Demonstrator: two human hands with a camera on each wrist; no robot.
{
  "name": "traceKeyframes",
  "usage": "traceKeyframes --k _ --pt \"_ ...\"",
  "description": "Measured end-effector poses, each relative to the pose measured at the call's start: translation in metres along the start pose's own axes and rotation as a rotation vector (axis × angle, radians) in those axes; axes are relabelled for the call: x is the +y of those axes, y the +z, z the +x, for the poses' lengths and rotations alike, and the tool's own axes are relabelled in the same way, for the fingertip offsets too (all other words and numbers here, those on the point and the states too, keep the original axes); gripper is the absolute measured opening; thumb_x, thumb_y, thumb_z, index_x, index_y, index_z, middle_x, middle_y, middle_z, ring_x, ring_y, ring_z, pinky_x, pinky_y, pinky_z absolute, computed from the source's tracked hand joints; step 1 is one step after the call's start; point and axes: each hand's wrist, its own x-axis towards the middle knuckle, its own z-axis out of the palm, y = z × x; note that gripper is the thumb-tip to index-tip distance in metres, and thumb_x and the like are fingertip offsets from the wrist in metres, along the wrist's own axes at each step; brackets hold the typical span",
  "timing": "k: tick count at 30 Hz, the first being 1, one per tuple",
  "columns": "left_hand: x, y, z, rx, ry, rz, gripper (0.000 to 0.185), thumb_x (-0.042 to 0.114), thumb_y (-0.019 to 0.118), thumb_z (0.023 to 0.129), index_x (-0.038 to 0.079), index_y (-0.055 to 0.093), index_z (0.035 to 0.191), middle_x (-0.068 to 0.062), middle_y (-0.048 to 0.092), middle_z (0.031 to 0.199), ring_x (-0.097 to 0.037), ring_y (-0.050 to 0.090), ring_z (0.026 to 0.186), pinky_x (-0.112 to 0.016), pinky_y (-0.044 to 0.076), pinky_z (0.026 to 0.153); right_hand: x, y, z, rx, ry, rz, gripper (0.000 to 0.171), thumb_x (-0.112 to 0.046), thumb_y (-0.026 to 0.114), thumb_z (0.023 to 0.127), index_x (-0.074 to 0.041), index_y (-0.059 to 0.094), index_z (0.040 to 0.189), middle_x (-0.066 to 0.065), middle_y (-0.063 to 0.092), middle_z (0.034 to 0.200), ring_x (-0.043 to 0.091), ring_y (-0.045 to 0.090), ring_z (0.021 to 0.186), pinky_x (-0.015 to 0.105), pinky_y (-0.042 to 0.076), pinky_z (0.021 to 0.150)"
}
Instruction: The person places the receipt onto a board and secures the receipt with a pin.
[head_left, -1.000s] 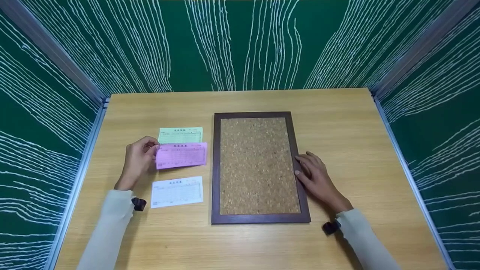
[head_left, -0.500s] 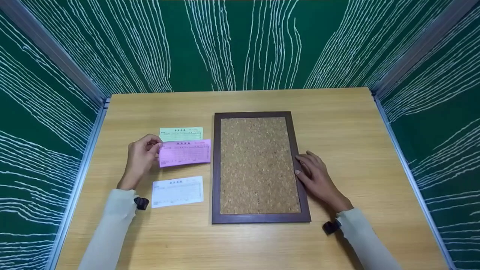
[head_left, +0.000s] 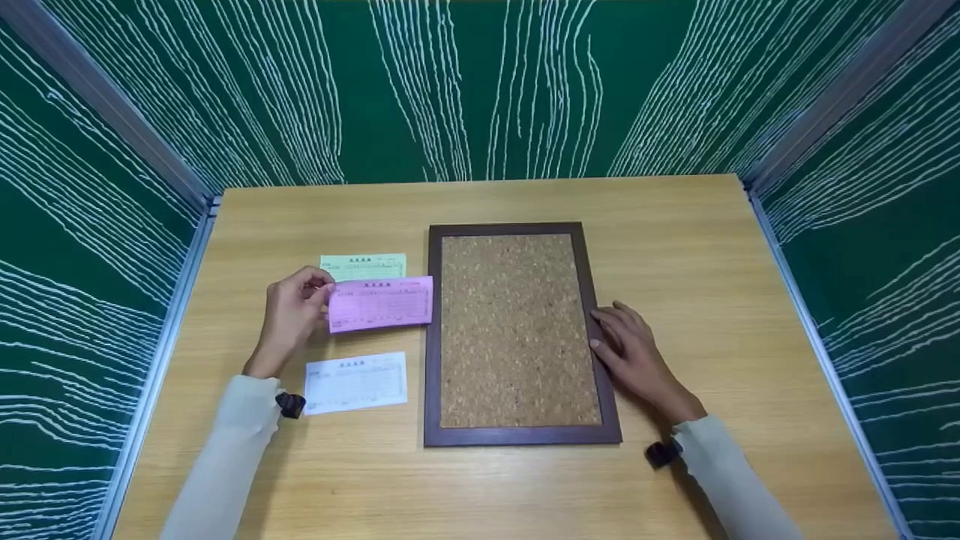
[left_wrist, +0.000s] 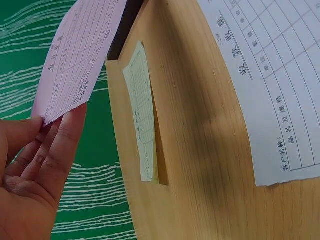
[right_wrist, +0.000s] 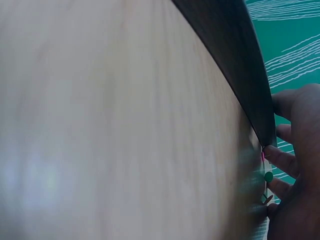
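Note:
In the head view my left hand [head_left: 296,319] pinches the left edge of a pink receipt slip [head_left: 381,304] between thumb and fingers. The slip is raised, its right end overlapping the dark frame of a cork board [head_left: 517,334]. Behind it lies a green receipt [head_left: 364,266], partly covered; nearer me is a white receipt [head_left: 355,383]. My right hand [head_left: 634,352] rests relaxed against the board's right edge, thumb and fingertips touching the frame. The right wrist view shows small colored thumbtacks, one a green tack [right_wrist: 268,176], by its fingers; I cannot tell whether it holds them.
The board lies on a wooden table [head_left: 525,495]. Green walls [head_left: 517,90] with wavy white lines stand behind and at both sides, with metal posts [head_left: 772,172] at the corners. Dark wrist cameras [head_left: 291,405] sit on both sleeves.
My left hand has carried the pink slip to the right and slightly away from me, up to the board's left frame. The right hand and the board stay in place.

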Motion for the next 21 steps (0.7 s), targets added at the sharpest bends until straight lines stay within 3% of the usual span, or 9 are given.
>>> traceKeyframes --k 2,10,21 --pt "0.002 0.001 0.000 -0.012 -0.010 -0.006 0.009 -0.003 0.067 0.107 -0.001 0.075 0.111 -0.017 0.077 0.107 -0.028 0.075 0.093 -0.045 0.067 0.076 0.000 0.000 0.000 -0.004 0.005 0.003 0.052 -0.023 0.070 0.110 -0.008 0.058 0.159 0.018 0.053 0.164 0.045 0.026 0.164 0.074 0.014 0.129" --pt "0.007 0.004 -0.001 -0.031 -0.023 -0.060 0.008 -0.002 0.067 0.108 0.000 0.074 0.112 -0.016 0.076 0.108 -0.028 0.074 0.092 -0.049 0.068 0.075 -0.003 -0.003 0.002 -0.017 0.014 -0.001 0.052 -0.020 0.071 0.109 -0.005 0.058 0.158 0.019 0.053 0.162 0.044 0.027 0.163 0.072 0.014 0.130" --pt "0.015 0.008 -0.002 -0.037 0.005 -0.102 0.007 -0.003 0.069 0.106 -0.002 0.074 0.111 -0.018 0.076 0.103 -0.026 0.074 0.086 -0.043 0.068 0.068 -0.011 -0.004 0.004 -0.006 0.049 0.033 0.049 -0.019 0.069 0.110 -0.003 0.060 0.156 0.019 0.051 0.163 0.044 0.026 0.163 0.074 0.014 0.130"
